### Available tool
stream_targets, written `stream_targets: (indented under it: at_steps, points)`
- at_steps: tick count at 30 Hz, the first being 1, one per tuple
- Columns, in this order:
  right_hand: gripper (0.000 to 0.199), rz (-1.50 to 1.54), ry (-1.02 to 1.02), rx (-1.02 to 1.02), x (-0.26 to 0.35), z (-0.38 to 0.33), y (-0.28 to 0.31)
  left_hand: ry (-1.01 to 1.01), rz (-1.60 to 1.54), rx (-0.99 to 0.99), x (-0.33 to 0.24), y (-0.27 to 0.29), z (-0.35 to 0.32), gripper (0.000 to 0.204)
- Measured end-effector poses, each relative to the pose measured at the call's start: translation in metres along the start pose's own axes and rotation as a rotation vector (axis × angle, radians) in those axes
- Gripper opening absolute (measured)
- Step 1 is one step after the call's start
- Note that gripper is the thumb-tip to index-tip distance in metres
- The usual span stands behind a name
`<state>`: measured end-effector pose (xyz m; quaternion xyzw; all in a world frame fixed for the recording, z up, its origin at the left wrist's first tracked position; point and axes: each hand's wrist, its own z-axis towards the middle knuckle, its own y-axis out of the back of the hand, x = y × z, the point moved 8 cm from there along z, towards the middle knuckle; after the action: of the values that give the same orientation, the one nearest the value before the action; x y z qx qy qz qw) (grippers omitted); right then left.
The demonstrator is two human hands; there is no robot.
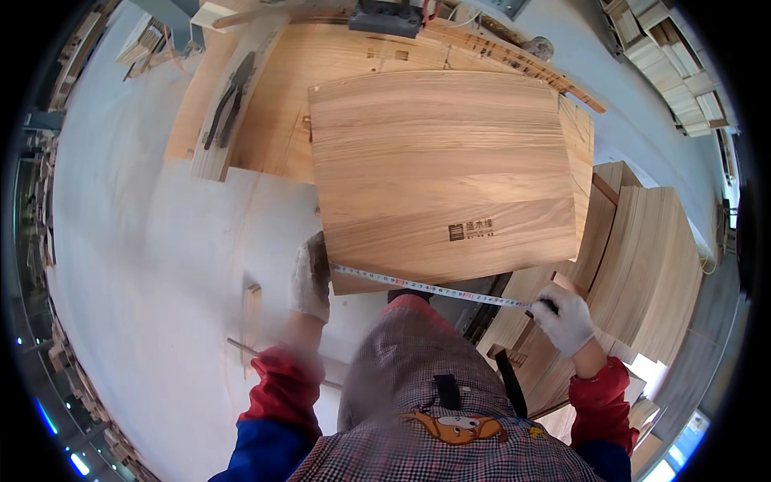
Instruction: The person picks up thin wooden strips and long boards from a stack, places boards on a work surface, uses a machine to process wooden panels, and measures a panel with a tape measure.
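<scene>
while the gloved right hand at four o'clock gripped the tape measure case, the gloved left hand at nine o'clock pinched its end against the near edge of the wooden board; stacked panels lay at three o'clock.

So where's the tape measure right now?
The tape measure is stretched between the left hand and right hand, along the near edge of the wooden panel.
</scene>
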<state>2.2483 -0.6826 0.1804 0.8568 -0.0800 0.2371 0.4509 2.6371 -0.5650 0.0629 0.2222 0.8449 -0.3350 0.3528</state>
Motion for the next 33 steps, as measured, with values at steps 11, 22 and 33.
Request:
stream_targets:
  at_steps: [11,22,33]
  points:
    - [0.022,-0.245,0.016,-0.058,0.033,0.051,0.029,-0.178,0.351,-0.222,-0.019,0.007,-0.034,0.022]
    - [0.029,-0.440,0.030,-0.137,0.068,0.093,0.032,-0.214,0.453,-0.307,-0.033,0.001,-0.018,0.018]
    - [0.028,-0.411,-0.029,-0.065,0.071,0.106,0.026,-0.266,0.509,-0.319,-0.039,-0.008,-0.013,0.019]
